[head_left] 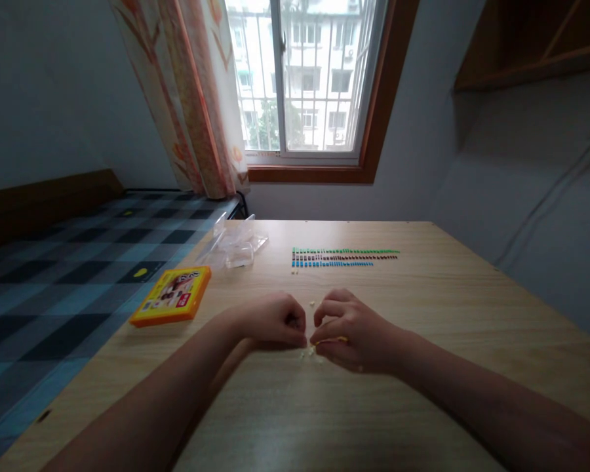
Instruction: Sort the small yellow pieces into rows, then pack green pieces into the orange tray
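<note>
My left hand [276, 319] rests on its side at the middle of the table, fingers curled in and thumb pointing right. What it holds, if anything, is hidden. Facing it, my right hand [356, 331] has bent fingers, with a bit of the small yellow pieces [343, 339] showing between thumb and fingers. Below the fingertips of both hands lie several tiny pale yellow pieces [311, 352], too small to make out well. One more pale piece [311, 303] sits just beyond the gap between the hands.
Rows of tiny green pieces [349, 250], brown pieces [349, 257] and blue pieces [332, 264] line the far part of the wooden table [423, 288]. Clear plastic trays [240, 252] and an orange-yellow box [174, 295] are at left, beside a checked bed [88, 269].
</note>
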The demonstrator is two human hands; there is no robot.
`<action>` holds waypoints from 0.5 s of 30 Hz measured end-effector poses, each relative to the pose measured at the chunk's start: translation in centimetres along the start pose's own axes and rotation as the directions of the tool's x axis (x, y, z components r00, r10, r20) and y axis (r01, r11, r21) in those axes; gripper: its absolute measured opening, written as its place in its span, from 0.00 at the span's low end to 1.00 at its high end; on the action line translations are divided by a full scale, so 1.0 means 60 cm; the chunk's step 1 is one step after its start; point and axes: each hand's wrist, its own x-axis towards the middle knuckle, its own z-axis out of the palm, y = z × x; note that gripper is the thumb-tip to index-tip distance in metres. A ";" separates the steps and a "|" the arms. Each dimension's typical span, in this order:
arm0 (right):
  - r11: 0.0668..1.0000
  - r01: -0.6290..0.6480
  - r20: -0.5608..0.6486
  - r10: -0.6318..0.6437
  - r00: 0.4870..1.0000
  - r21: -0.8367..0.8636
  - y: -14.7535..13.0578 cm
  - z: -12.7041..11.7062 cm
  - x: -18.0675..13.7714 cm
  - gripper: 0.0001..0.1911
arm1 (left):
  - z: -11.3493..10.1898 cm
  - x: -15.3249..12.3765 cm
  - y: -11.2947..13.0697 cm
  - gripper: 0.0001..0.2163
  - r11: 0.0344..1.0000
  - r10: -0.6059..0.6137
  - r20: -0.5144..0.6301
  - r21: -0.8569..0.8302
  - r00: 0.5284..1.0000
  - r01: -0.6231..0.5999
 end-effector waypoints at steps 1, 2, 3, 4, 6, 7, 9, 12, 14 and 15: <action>1.000 0.007 0.015 -0.007 1.000 0.003 -0.005 0.002 0.001 0.04 | -0.002 -0.001 0.001 0.08 0.999 0.000 0.024 -0.036 1.000 0.001; 1.000 0.008 0.022 -0.009 1.000 0.005 -0.009 0.003 0.002 0.04 | -0.004 -0.002 0.002 0.08 0.998 0.004 0.044 -0.063 0.999 -0.002; 1.000 0.009 0.028 -0.009 1.000 0.006 -0.011 0.004 0.003 0.04 | -0.006 -0.003 0.002 0.08 0.997 0.012 0.060 -0.081 0.998 -0.007; 1.000 0.010 0.034 -0.011 0.999 0.009 -0.012 0.005 0.004 0.04 | -0.008 -0.004 0.003 0.09 0.996 0.020 0.074 -0.093 0.997 -0.013; 1.000 0.019 0.050 -0.019 0.999 0.010 -0.013 0.005 0.006 0.04 | -0.010 -0.006 0.005 0.10 0.994 0.034 0.089 -0.102 0.995 -0.025; 1.000 0.025 0.062 -0.025 0.998 0.006 -0.013 0.005 0.006 0.04 | -0.011 -0.007 0.006 0.10 0.994 0.043 0.090 -0.105 0.995 -0.033; 0.999 0.032 0.081 -0.032 0.996 0.001 -0.013 0.007 0.007 0.05 | -0.010 -0.008 0.008 0.11 0.993 0.055 0.089 -0.110 0.994 -0.045; 1.000 0.027 0.083 -0.029 0.996 0.014 -0.013 0.009 0.007 0.04 | -0.006 -0.009 0.012 0.10 0.994 0.046 0.092 -0.102 0.995 -0.036; 0.999 0.027 0.074 -0.030 0.997 0.034 -0.012 0.010 0.007 0.04 | -0.004 -0.009 0.014 0.09 0.995 0.038 0.092 -0.090 0.995 -0.030; 0.999 0.028 0.068 -0.031 0.997 0.044 -0.009 0.009 0.007 0.05 | -0.003 -0.009 0.014 0.09 0.996 0.038 0.089 -0.085 0.995 -0.030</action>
